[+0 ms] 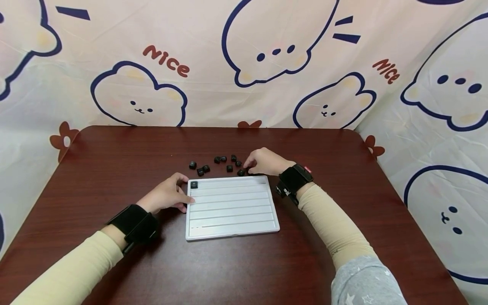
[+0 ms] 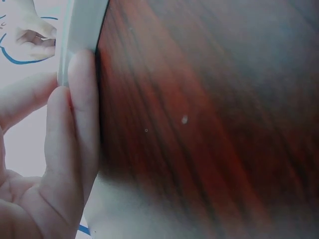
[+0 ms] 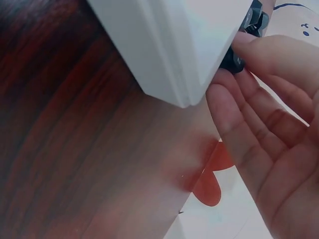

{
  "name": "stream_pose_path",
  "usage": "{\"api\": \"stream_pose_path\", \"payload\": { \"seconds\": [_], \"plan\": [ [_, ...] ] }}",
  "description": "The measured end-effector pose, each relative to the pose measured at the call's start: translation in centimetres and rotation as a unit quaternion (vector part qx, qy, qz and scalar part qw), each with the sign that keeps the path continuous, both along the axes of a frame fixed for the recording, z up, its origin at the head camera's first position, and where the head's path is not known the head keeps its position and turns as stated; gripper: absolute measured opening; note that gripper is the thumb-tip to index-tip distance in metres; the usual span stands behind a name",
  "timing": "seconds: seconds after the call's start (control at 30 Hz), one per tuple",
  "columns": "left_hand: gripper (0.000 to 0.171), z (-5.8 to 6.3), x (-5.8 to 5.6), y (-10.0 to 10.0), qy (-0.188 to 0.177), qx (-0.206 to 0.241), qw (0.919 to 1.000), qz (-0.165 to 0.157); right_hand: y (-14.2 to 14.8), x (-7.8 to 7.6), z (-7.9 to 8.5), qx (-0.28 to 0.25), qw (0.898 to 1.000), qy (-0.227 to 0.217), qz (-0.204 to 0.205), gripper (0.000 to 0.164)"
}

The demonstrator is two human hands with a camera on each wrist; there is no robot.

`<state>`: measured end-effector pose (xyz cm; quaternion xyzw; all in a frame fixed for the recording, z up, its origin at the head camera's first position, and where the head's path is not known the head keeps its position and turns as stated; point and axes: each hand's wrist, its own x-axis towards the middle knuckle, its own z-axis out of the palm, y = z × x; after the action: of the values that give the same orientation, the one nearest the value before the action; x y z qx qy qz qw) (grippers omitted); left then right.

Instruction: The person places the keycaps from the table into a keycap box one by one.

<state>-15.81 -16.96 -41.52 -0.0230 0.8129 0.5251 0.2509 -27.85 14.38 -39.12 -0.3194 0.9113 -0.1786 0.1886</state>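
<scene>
A flat white board (image 1: 232, 212) with raised rows lies on the table, one black keycap (image 1: 194, 184) at its far left corner. My left hand (image 1: 167, 195) pinches the board's left edge, thumb on top. In the left wrist view, two fingers (image 2: 82, 94) lie along the side of that edge. Just beyond the board's far right corner, my right hand (image 1: 267, 162) reaches among loose black keycaps. The right wrist view has a keycap (image 3: 232, 60) pinched between thumb and fingertips, partly hidden behind the board's corner, with more keycaps (image 3: 254, 21) close by.
Several loose keycaps (image 1: 201, 171) are scattered behind the board's far edge, some with pale markings on top. The brown wooden table (image 1: 236, 271) ends at a pale printed cloth (image 1: 206, 106) hanging behind it and at both sides.
</scene>
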Motion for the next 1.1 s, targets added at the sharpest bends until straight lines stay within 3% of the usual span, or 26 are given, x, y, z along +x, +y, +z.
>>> {"api": "stream_pose_path", "payload": {
  "seconds": [0.4, 1.1],
  "plan": [
    [0.068, -0.02, -0.04, -0.01, 0.002, 0.000, 1.0000, 0.001, 0.16, 0.26, -0.17, -0.001, 1.000, -0.002, 0.002, 0.029],
    [0.066, -0.20, 0.12, -0.07, 0.011, 0.014, 0.9998, -0.003, 0.38, 0.42, 0.08, -0.005, 1.000, 0.014, 0.019, 0.027]
  ]
}}
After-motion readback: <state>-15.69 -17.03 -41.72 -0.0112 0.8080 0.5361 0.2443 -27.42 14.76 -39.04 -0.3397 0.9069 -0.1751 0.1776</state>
